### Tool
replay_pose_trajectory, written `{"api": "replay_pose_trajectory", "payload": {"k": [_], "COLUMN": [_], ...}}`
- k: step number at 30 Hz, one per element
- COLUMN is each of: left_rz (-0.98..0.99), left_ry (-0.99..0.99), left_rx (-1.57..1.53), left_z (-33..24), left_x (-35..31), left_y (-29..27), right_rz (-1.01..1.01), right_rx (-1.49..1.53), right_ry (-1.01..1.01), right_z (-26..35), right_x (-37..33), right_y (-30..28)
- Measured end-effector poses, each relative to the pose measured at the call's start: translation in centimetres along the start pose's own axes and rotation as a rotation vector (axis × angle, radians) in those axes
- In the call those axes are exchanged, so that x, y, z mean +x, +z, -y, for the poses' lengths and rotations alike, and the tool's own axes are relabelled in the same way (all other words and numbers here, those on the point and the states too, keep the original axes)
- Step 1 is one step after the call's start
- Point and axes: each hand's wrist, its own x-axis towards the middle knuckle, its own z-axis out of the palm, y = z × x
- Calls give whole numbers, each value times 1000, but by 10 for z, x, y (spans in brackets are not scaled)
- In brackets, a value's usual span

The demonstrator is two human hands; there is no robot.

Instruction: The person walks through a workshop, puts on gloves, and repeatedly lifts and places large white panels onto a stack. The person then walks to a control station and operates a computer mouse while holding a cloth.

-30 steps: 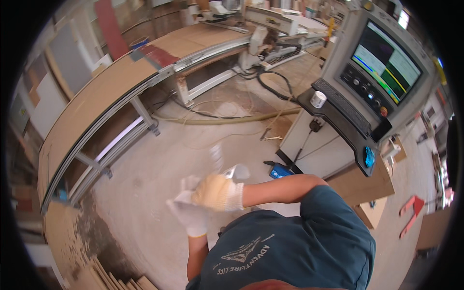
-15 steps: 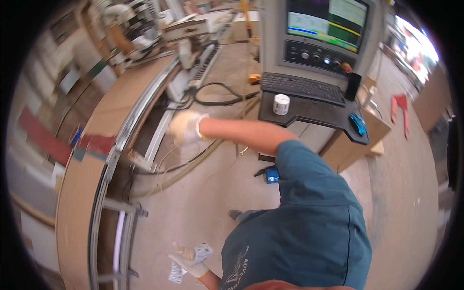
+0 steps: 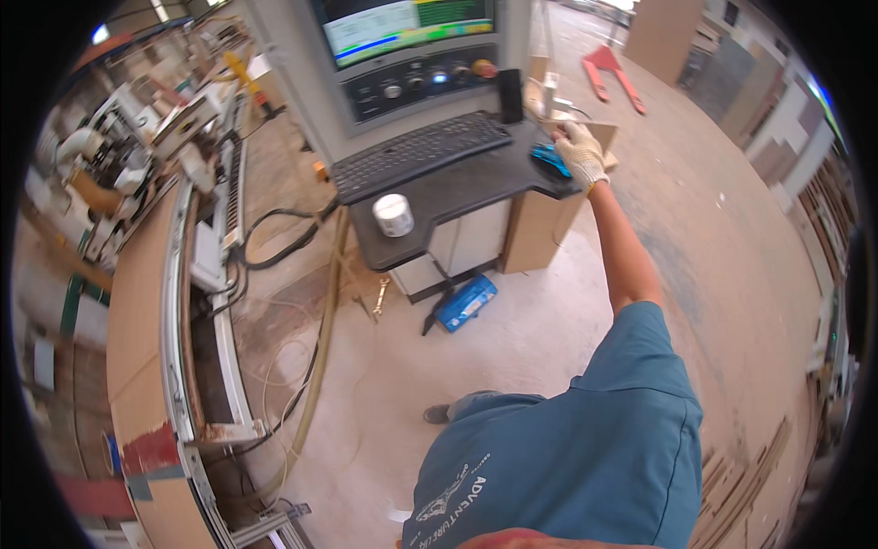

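My right hand [image 3: 580,156], in a white knitted glove, reaches forward to the right end of the black desk shelf [image 3: 448,188]. Its fingers are curled; what they hold, if anything, is hidden. Right beside it, partly covered by the glove, lies a small bright blue and black object [image 3: 549,161] of a kind I cannot make out. A black keyboard [image 3: 422,154] and a white roll [image 3: 393,215] rest on the shelf. My left hand is out of view; a small white scrap [image 3: 400,515] shows by my shirt's lower edge.
Above the keyboard stands a control cabinet with a screen [image 3: 407,32] and knobs. A blue case [image 3: 466,302] and a wrench [image 3: 380,297] lie on the floor. Hoses and cables [image 3: 315,366] run beside the long machine bed [image 3: 151,302] at left. Red forks [image 3: 613,78] lie far right.
My right arm has swung from the machine side over to the shelf's right end. My left hand, seen before with white printed paper, has dropped out of view. The view has turned right.
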Motion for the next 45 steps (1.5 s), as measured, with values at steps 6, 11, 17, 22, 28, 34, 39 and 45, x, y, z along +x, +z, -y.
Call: {"api": "replay_pose_trajectory", "payload": {"k": [6,11,17,22,28,34,39,45], "left_rz": [40,-20,-50,-178,-180,-118,-109,-146], "left_ry": [290,305,410,300,275,202,305,260], "left_rx": [825,72,159,509,554,283,383,407], "left_z": [-79,-143,-166,-147,-155,-177,-175,-162], "left_x": [67,56,23,21,-12,-47,-42,-19], "left_y": [-41,20,132,193,219,219,222,230], "right_rz": [341,300,323,347,346,367,369,353], "right_rx": [94,40,15,27,32,31,26,38], "right_ry": [-81,-279,-393,-428,-448,-457,-447,-455], "right_z": [-78,-63,-61,-61,-60,-62,-60,-61], "right_x": [14,36,30,29,31,29,30,30], "right_y": [26,49,49,44,45,44,43,46]}}
